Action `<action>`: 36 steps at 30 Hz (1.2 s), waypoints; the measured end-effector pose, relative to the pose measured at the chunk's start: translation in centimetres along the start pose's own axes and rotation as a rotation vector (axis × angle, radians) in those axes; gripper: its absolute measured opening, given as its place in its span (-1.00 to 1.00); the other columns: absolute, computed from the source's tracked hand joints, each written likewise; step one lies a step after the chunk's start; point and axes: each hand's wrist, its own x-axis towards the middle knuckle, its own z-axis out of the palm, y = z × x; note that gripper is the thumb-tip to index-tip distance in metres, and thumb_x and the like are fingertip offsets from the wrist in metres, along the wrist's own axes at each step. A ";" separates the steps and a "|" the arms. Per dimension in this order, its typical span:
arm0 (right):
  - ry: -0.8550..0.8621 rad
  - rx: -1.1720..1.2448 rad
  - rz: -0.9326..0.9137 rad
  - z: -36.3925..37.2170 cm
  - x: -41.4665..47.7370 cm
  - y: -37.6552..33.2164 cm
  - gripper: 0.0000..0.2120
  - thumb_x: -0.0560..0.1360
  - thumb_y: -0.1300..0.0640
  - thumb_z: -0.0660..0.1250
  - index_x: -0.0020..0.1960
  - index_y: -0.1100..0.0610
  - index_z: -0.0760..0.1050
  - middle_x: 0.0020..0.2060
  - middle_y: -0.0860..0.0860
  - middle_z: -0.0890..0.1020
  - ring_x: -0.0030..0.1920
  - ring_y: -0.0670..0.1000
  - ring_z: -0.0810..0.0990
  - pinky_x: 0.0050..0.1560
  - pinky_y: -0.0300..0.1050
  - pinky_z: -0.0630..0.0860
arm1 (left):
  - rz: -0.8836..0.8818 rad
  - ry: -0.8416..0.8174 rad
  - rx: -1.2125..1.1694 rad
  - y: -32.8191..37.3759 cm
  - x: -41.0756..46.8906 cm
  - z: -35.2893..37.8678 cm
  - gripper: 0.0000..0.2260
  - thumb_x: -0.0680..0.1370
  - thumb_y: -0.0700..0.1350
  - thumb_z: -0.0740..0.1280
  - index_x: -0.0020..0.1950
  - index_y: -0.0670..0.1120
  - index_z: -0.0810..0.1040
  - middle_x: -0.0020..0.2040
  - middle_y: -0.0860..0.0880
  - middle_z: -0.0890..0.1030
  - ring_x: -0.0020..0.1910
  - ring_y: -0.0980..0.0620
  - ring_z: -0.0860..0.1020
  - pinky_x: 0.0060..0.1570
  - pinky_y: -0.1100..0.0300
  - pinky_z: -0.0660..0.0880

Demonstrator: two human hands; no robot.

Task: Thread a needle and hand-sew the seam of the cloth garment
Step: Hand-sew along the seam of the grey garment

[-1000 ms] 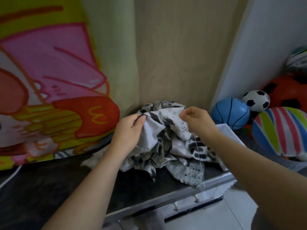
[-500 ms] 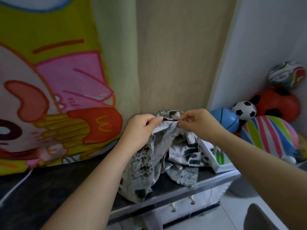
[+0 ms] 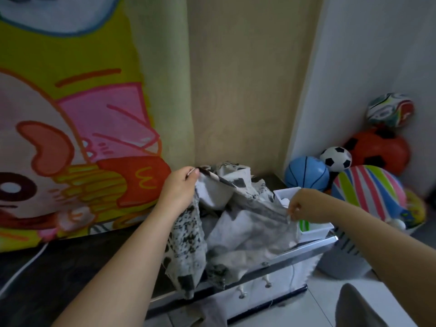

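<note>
A white cloth garment (image 3: 238, 223) with black blotchy print lies bunched on the dark table top (image 3: 59, 267) and hangs over its front edge. My left hand (image 3: 181, 187) pinches one end of a garment edge, raised above the heap. My right hand (image 3: 304, 206) pinches the same edge further right and lower, so the edge runs taut between both hands. A thin white thread (image 3: 292, 274) dangles below the table's front edge. No needle can be made out.
A small white box (image 3: 313, 230) stands at the table's right end, partly behind the cloth. Several toy balls (image 3: 368, 190) are piled in the right corner. A cartoon-print curtain (image 3: 77, 149) hangs at the left. A white cable (image 3: 21, 267) crosses the table's left side.
My hands have drawn apart: the right hand moved right and down, the left stayed high, stretching the garment edge between them. The camera view has tilted up slightly.
</note>
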 end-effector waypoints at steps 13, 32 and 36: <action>0.416 0.636 -0.368 -3.1 -0.2 -9.2 -0.87 0.46 0.21 0.41 -0.04 0.26 0.59 -0.70 -0.25 0.35 -0.59 -0.26 0.36 -0.50 -0.43 0.26 | 0.096 -0.211 -0.281 2.7 -0.5 0.7 -0.91 0.56 -0.05 0.34 -0.06 -0.02 0.63 -0.11 -0.04 0.67 -0.11 0.03 0.60 -0.14 0.26 0.46; 0.125 1.201 -0.229 -2.3 0.1 -3.5 -0.91 0.49 0.27 0.31 -0.08 0.26 0.58 -0.30 0.11 0.56 -0.15 0.12 0.49 -0.03 -0.07 0.61 | -0.387 0.135 -0.644 3.7 5.4 3.8 -0.76 0.62 0.05 0.17 0.17 0.02 0.55 0.22 -0.06 0.53 0.18 -0.10 0.51 0.23 -0.02 0.45; 0.730 1.499 -0.152 -3.1 -0.1 -2.2 -0.92 0.53 0.25 0.29 -0.12 0.18 0.54 -0.54 -0.17 0.47 -0.41 -0.18 0.51 -0.03 -0.04 0.61 | 0.291 -0.046 -0.668 9.8 5.6 6.7 -0.66 0.60 -0.30 0.14 0.36 -0.14 0.44 0.32 -0.08 0.46 0.32 0.04 0.42 0.32 0.30 0.35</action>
